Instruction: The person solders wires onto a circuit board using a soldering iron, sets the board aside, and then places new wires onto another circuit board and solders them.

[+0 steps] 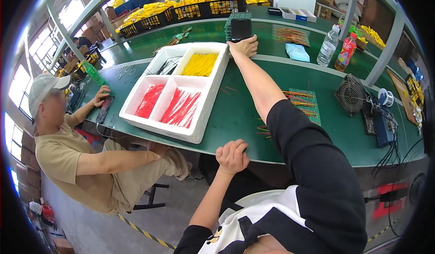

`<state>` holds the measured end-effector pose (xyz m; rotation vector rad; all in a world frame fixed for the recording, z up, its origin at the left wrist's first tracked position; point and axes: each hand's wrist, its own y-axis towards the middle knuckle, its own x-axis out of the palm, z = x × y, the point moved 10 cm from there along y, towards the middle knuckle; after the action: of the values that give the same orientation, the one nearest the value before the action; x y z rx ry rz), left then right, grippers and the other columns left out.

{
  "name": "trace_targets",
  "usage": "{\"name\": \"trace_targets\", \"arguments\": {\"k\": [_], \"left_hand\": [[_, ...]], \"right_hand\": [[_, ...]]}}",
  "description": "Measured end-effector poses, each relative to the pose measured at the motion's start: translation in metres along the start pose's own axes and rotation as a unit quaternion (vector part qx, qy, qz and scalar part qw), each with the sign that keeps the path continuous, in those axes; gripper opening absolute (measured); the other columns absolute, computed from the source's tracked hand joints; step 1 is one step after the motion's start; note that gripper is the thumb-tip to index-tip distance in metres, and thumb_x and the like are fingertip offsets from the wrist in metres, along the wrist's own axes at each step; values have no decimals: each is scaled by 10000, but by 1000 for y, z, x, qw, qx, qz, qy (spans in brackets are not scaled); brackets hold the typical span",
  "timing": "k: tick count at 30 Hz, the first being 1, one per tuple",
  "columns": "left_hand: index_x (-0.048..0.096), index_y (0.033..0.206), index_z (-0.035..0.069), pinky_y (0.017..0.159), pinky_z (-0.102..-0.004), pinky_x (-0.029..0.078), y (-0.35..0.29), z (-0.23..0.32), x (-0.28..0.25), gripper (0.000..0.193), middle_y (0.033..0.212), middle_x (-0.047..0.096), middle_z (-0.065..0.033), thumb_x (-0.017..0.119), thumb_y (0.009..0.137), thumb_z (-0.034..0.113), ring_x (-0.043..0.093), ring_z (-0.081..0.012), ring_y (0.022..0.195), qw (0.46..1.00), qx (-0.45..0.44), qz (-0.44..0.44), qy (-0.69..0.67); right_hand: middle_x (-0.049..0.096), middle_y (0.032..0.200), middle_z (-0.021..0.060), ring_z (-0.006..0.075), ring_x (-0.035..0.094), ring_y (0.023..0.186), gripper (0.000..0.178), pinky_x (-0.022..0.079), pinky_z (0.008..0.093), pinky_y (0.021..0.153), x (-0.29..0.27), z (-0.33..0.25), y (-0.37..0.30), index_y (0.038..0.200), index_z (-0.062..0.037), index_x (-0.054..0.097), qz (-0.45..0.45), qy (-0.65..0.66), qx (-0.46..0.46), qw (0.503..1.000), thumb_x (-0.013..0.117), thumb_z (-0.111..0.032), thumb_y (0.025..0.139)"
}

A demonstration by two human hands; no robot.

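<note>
At the far side of the bench, my right hand (pixel 244 48) grips the lower end of a black-screened phone (pixel 240 30), thumb and fingers at its sides. The phone leans against a green gridded rack (pixel 229 27). My left hand (pixel 232 157) is curled into a fist at the bench's near edge; whatever it may hold is hidden. Left of my right arm lies a white foam box (pixel 202 123) with separate compartments. They hold yellow wires (pixel 200 65), black wires (pixel 168 66), pinkish-red wires (pixel 151 100) and red wires (pixel 181 109).
A seated person (pixel 68 149) at the left touches another phone (pixel 104 109). Green boards with wires (pixel 304 103), a fan (pixel 350 95), a water bottle (pixel 328 46) and a red-labelled bottle (pixel 346 52) stand or lie to the right. Black crates of yellow bundles (pixel 199 10) line the back.
</note>
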<state>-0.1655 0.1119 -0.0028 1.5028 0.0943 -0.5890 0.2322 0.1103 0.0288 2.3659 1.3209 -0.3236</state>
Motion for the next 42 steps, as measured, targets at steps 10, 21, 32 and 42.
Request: {"name": "trace_targets", "arguments": {"k": [10, 21, 32, 42], "left_hand": [[520, 783, 89, 723, -415, 378, -50, 14, -35, 246, 950, 547, -108, 679, 596, 81, 540, -283, 833, 988, -75, 70, -114], [579, 1055, 53, 692, -409, 496, -364, 84, 244, 312, 940, 628, -206, 497, 848, 270, 621, -355, 788, 542, -28, -804, -244], [517, 1208, 42, 938, -408, 369, -323, 127, 207, 422, 1217, 526, -182, 497, 876, 300, 480, -311, 1130, 455, -223, -779, -368], [524, 1185, 34, 923, -417, 380, -196, 46, 264, 406, 1194, 534, -186, 503, 874, 295, 490, -331, 1109, 642, -155, -674, -331]], "right_hand": [[350, 1239, 194, 347, 309, 1184, 697, 232, 433, 1024, -178, -85, -25, 1246, -11, 312, 31, 181, -486, 855, 695, -168, 685], [534, 884, -112, 87, 490, 886, 127, 355, 389, 865, -498, -89, -285, 928, -249, 516, -16, 81, -838, 540, 440, -206, 836], [606, 937, -113, 84, 556, 857, 144, 388, 377, 900, -409, -172, -201, 952, -188, 574, -164, 107, -677, 710, 487, -274, 876], [549, 885, -169, 41, 525, 807, 103, 336, 371, 893, -453, -156, -163, 854, -207, 541, -128, 206, -823, 514, 439, -220, 865]]}}
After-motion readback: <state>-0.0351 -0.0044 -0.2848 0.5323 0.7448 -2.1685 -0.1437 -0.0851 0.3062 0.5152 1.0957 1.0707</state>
